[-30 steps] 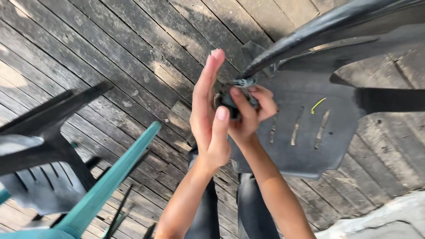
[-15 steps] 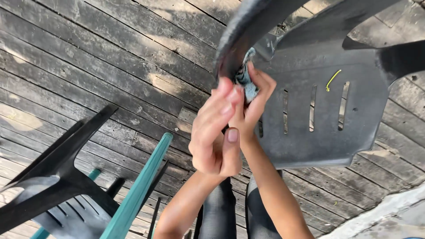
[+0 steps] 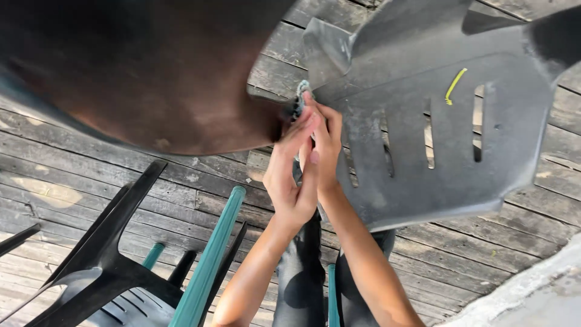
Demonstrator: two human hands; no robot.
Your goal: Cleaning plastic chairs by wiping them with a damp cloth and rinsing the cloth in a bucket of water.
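A dark grey plastic chair (image 3: 436, 139) with slots in its seat is tipped up in front of me. Part of it (image 3: 151, 72) looms dark and blurred close to the camera at the upper left. Both my hands meet at the seat's edge. My left hand (image 3: 290, 175) reaches up with fingers together, and my right hand (image 3: 327, 142) lies against it. Between the fingertips a small grey-blue cloth (image 3: 301, 97) is pinched against the chair's rim. Most of the cloth is hidden by my fingers.
A black plastic chair (image 3: 103, 266) and a teal chair leg (image 3: 209, 260) stand at the lower left on the weathered wooden deck (image 3: 544, 181). My dark-trousered legs (image 3: 302, 278) are below. A pale concrete edge (image 3: 532, 290) shows at the bottom right. A yellow mark (image 3: 454, 85) sits on the seat.
The grey chair has tipped closer, so that a part of it now fills the upper left. My left hand has gone from flat and raised to closed in on the cloth.
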